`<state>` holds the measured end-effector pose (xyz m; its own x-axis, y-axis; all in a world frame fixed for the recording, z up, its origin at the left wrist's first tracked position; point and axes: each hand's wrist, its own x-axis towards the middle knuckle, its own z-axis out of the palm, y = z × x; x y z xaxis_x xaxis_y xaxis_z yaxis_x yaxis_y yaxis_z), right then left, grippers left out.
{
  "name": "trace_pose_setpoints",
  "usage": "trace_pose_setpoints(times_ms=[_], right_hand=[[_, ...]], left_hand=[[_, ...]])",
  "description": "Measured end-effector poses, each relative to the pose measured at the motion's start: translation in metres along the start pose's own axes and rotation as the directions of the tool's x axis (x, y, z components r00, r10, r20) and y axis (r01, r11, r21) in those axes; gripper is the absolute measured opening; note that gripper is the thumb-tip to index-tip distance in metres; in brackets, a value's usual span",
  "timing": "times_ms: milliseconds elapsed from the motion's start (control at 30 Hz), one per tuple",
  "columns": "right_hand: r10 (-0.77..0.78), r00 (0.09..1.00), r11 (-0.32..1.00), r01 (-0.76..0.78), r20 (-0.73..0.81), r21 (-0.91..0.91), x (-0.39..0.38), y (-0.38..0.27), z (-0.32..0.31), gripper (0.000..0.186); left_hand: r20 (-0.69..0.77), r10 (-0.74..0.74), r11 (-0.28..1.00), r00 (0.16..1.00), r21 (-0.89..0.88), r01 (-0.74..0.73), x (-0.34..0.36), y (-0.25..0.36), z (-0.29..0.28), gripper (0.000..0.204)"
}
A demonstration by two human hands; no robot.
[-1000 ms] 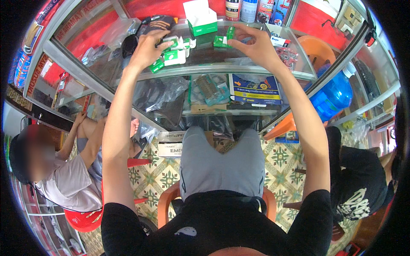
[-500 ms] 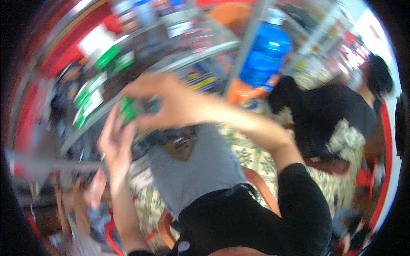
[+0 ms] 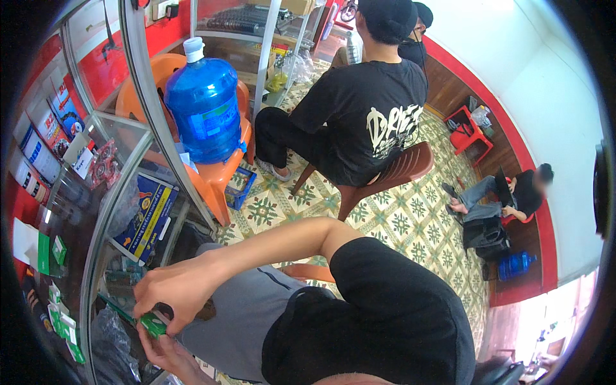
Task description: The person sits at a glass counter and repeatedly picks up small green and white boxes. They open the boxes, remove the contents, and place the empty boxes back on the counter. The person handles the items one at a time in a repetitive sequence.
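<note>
At the lower left, my right hand [image 3: 173, 289] is closed on a small green box [image 3: 154, 325], its fingers curled over the top. My left hand [image 3: 157, 350] grips the same box from below, its fingers partly hidden by the right hand and box. Both hands are in front of the glass display case [image 3: 104, 212], near my grey-clad lap [image 3: 240, 308]. On its glass top lie more small green-and-white boxes [image 3: 64, 324] and a larger white-and-green box [image 3: 29, 244]. A dark round shape shows between my right thumb and forefinger; I cannot make it out.
A blue water jug [image 3: 202, 109] sits on an orange chair [image 3: 224, 192]. A person in black [image 3: 359, 109] sits on a brown chair [image 3: 385, 167], another person behind. A seated person [image 3: 526, 196] is at the right wall. Spray cans [image 3: 38, 160] stand in the case.
My view has swung to the right. My hands, earlier apart over the boxes on the glass top, have drawn together nearer my body and now both hold one green box.
</note>
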<state>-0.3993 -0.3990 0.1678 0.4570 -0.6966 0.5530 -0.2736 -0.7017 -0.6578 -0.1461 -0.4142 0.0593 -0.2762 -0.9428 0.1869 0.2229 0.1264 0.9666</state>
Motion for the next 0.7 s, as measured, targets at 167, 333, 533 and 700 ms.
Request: trace_pose_setpoints(times_ms=[167,333,533,700], right_hand=[[0.0,1.0,1.0,0.001,0.015,-0.021,-0.002,-0.011,0.0,0.065],[-0.124,0.992,0.983,0.123,-0.003,-0.135,0.002,-0.012,0.007,0.057],[-0.107,0.989,0.981,0.122,0.101,-0.151,0.002,0.002,0.015,0.034],[-0.051,0.999,0.998,0.052,-0.018,0.043,0.007,0.002,0.016,0.026]], left_hand=[[-0.01,-0.109,0.986,0.994,-0.129,0.107,-0.003,0.007,0.004,0.063],[0.055,-0.154,0.974,0.987,-0.158,0.161,-0.007,0.003,-0.001,0.062],[0.01,-0.415,0.895,0.91,-0.176,0.41,-0.01,0.006,-0.005,0.06],[0.103,-0.309,0.84,0.945,-0.437,0.322,-0.01,0.022,0.004,0.058]])
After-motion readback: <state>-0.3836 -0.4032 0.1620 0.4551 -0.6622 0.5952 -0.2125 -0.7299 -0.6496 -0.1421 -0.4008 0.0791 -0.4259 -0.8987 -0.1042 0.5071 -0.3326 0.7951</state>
